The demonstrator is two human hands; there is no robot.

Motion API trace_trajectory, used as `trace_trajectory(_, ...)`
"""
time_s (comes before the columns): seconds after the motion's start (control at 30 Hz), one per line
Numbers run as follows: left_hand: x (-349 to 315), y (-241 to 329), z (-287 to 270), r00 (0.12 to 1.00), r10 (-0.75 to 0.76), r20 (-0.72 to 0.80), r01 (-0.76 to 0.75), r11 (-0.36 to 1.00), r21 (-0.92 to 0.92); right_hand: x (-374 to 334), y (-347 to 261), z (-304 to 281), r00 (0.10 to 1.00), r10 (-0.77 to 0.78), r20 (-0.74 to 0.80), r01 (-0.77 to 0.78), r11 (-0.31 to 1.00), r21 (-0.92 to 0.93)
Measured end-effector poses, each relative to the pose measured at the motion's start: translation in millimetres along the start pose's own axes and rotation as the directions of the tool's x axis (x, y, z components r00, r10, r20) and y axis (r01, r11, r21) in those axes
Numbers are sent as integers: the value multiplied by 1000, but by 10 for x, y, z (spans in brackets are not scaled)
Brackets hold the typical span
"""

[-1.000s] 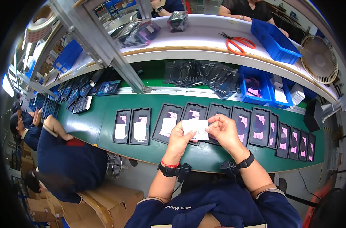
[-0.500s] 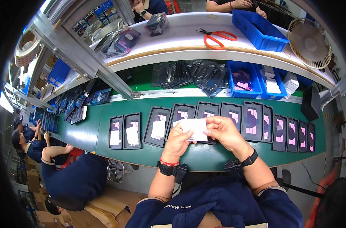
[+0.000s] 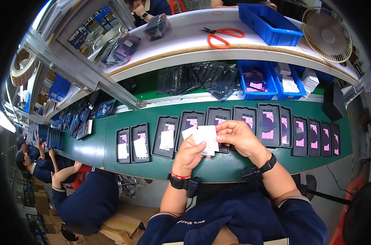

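In front of me, my left hand [image 3: 188,154] is closed on a small stack of white paper slips [image 3: 205,136], its thumb lying on top. My right hand [image 3: 240,139] pinches the upper right edge of the slips between thumb and fingers. The slips are slightly fanned. Beneath and around both hands runs a row of black trays [image 3: 269,145] with pink-and-black pieces inside. In the left trays lie white slips, such as a leftmost slip [image 3: 122,151], a tilted slip [image 3: 140,148] and a third slip [image 3: 167,139]. Another slip [image 3: 188,132] shows just beyond my left hand.
The trays sit on a green tabletop [image 3: 99,143]. Beyond it are a blue bin of pink pieces [image 3: 259,94], a bin of white slips [image 3: 291,94] and black plastic bags [image 3: 218,79]. Orange-handled scissors [image 3: 222,37] lie on the shelf. Co-workers [image 3: 85,196] sit at left.
The slips between my hands have spread from a neat stack into a slight fan, with my right hand at their upper right edge. The whole view has shifted a little.
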State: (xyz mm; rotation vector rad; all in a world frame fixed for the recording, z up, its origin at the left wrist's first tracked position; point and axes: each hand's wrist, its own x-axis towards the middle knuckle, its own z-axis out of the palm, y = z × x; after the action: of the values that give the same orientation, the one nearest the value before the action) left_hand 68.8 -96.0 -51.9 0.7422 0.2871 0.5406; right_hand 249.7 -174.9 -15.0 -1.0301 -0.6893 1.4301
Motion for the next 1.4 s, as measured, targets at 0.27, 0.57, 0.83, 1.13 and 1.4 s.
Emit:
trace_trajectory(0.27, -13, -41, -43, 999, -34, -10, 34, 999, 14, -2, 40, 25, 999, -47, -8, 47, 999, -24)
trace_trajectory(0.57, -19, -41, 82, 983, 67, -169, -27, 974, 227, -4, 137, 44, 937, -302, -176, 217, 896, -387)
trace_trajectory(0.83, -7, -46, 32, 978, 104, -182, -39, 943, 329, -9, 162, -16, 962, -252, -107, 206, 922, -327)
trace_trajectory(1.13, -19, -42, 84, 973, 107, -202, -50, 962, 270, -75, 121, -36, 970, -185, -159, 124, 935, -332)
trace_trajectory(1.4, -22, -57, 11, 993, 49, -111, -14, 955, 296, -75, 108, -61, 988, -132, -85, 114, 975, -191)
